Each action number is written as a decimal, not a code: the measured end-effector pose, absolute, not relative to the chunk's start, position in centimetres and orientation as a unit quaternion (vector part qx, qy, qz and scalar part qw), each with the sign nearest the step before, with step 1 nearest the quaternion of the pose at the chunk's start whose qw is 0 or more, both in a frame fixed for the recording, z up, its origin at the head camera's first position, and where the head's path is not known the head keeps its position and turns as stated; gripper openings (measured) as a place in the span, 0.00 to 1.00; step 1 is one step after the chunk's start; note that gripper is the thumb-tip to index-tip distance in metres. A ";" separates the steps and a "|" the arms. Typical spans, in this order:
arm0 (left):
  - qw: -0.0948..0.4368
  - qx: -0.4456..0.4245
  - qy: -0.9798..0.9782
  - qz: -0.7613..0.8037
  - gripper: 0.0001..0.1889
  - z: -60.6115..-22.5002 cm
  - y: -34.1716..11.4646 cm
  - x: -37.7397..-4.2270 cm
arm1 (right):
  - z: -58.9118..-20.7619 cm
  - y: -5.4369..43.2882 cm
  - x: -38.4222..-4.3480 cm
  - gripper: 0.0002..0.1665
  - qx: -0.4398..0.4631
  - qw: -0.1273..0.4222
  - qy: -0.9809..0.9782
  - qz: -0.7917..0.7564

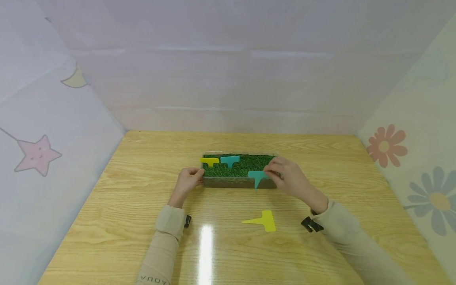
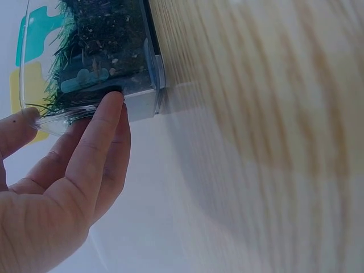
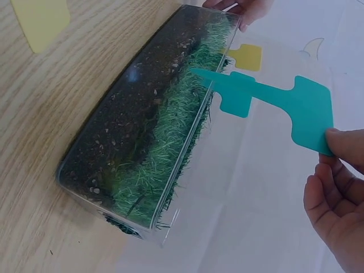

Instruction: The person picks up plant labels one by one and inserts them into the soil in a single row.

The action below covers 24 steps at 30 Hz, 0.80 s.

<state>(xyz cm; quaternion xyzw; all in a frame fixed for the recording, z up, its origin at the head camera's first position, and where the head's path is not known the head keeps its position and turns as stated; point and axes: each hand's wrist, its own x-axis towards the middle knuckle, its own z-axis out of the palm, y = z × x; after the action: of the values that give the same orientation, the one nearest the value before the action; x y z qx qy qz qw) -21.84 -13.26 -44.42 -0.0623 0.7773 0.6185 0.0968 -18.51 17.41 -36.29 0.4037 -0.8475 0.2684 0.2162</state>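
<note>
A clear box (image 1: 228,183) holds dark soil topped with green artificial grass (image 1: 246,168). My left hand (image 1: 187,182) grips its left end, thumb at the top rim and fingers against the end wall. My right hand (image 1: 291,179) pinches a teal T-shaped plant label (image 3: 314,114) by a corner of its wide head. The label's pointed stem overlaps the box's front wall in the head view. Upright in the grass toward the left stand a yellow plant label (image 1: 210,161) and another teal plant label (image 1: 230,160), their stems hidden.
Another yellow plant label (image 1: 268,221) lies flat on the wooden table (image 1: 124,221), in front of the box and between the forearms. Black clips (image 1: 312,224) show at the wrists. Patterned walls (image 1: 228,91) enclose the table's back and sides.
</note>
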 end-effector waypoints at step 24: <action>0.092 -0.060 0.779 0.617 0.16 -44.3 -13.1 -21.8 | -35.7 17.2 -20.8 0.04 0.390 0.262 -0.846 0.251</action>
<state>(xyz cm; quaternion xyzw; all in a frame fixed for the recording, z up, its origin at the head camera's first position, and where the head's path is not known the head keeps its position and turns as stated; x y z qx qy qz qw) -21.77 -13.13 -44.27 -0.0597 0.7795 0.6168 0.0919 -20.76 17.16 -35.71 0.3900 -0.8462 0.2512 0.2623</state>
